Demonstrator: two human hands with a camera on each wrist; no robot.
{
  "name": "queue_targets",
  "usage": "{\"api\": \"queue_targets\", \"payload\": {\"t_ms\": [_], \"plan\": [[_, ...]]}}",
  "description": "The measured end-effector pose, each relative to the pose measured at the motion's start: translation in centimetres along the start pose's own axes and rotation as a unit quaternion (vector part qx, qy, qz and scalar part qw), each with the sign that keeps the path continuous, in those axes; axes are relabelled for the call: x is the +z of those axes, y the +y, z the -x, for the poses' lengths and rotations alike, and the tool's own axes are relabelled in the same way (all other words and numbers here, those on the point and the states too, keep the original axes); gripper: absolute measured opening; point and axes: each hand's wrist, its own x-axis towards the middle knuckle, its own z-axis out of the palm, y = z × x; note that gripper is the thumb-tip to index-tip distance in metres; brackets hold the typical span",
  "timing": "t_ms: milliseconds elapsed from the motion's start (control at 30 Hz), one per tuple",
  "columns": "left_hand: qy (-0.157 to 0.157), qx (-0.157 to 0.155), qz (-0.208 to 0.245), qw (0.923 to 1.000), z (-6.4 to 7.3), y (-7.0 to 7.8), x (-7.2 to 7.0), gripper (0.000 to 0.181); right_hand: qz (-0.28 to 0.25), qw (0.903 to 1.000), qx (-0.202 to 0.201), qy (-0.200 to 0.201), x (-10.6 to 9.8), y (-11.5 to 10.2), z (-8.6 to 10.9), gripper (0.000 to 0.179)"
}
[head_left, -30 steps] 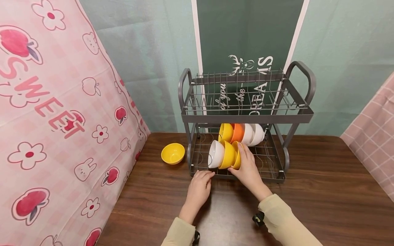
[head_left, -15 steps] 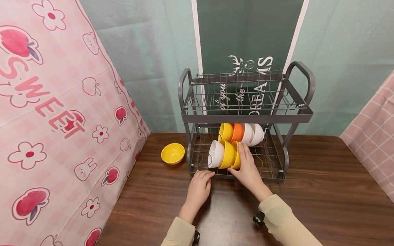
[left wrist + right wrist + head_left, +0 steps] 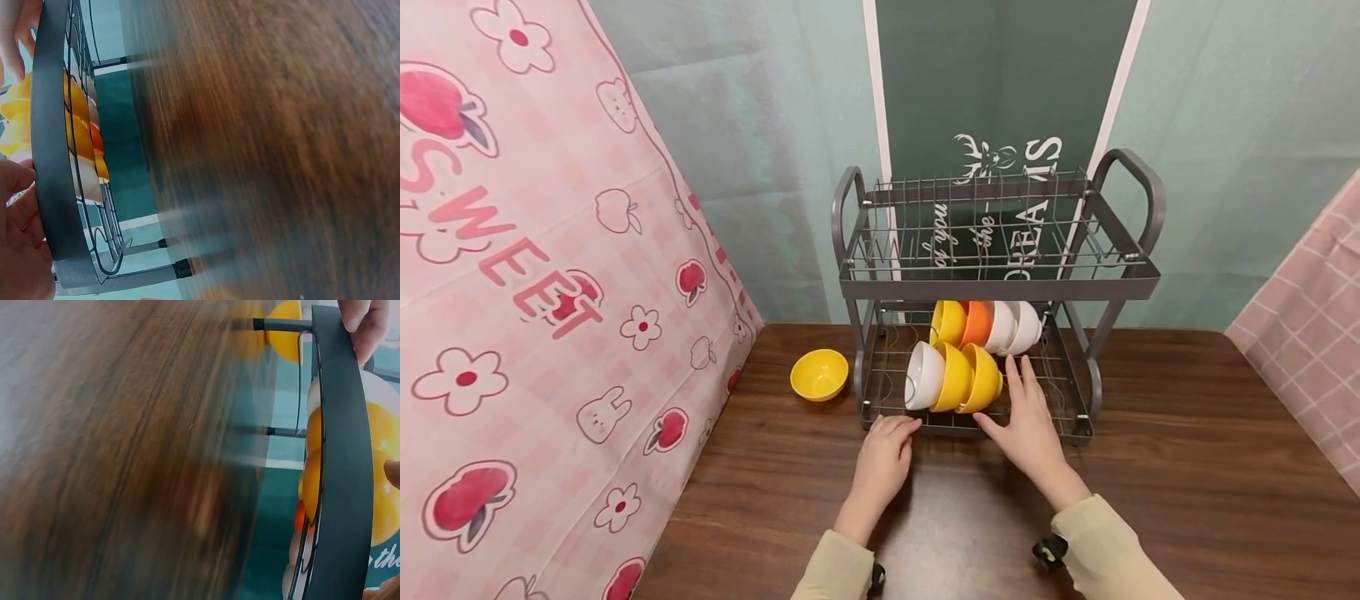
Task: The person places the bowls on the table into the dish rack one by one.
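Note:
A dark grey two-tier dish rack (image 3: 1000, 289) stands on the table. On its lower tier, a front row of tilted bowls holds a white bowl (image 3: 924, 377), a yellow bowl (image 3: 952, 379) and another yellow bowl (image 3: 982, 379) at the right end. My left hand (image 3: 883, 458) grips the rack's lower front rail (image 3: 53, 144) near its left corner. Just right of the end yellow bowl is my right hand (image 3: 1028, 429), fingers spread and holding nothing. In the right wrist view most of that hand lies outside the picture.
Behind the front row sit a yellow bowl (image 3: 948, 322), an orange bowl (image 3: 976, 323) and two white bowls (image 3: 1021, 327). A separate yellow bowl (image 3: 819, 375) stands upright on the wooden table (image 3: 1187, 433), left of the rack. The upper wire tier (image 3: 985, 225) overhangs the back row.
My right hand has let go of the end yellow bowl and drawn back to the right, its fingers spreading. That bowl stays in the row. The left hand keeps its place on the rail.

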Motion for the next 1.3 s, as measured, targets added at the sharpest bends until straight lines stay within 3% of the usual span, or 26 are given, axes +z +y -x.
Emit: {"api": "queue_targets", "payload": {"t_ms": [233,500,800,933,1100,1300], "plan": [[0.001,0.000,-0.004,1.0000,0.0,0.0,-0.1,0.030,0.027,0.9996,0.000,0.012,-0.4,1.1,1.1,0.098],[-0.001,0.009,-0.008,0.9999,0.0,0.0,-0.4,0.029,0.088,0.9945,-0.034,0.044,-0.5,2.0,2.3,0.079],[-0.042,0.019,-0.006,0.9989,0.1,-0.3,-1.2,0.028,0.141,0.9890,-0.036,0.023,-0.3,2.4,3.2,0.063],[-0.043,0.018,0.012,0.9988,0.2,-0.6,-1.6,0.025,0.152,0.9872,-0.040,0.027,-0.1,2.5,3.3,0.060],[0.002,0.027,0.039,0.9989,0.4,-1.4,-2.0,0.022,0.164,0.9842,-0.053,0.038,0.1,2.8,3.5,0.056],[0.093,0.060,0.049,0.9927,0.2,-3.3,-3.0,0.018,0.176,0.9802,-0.073,0.054,0.3,3.0,3.4,0.050]]}}
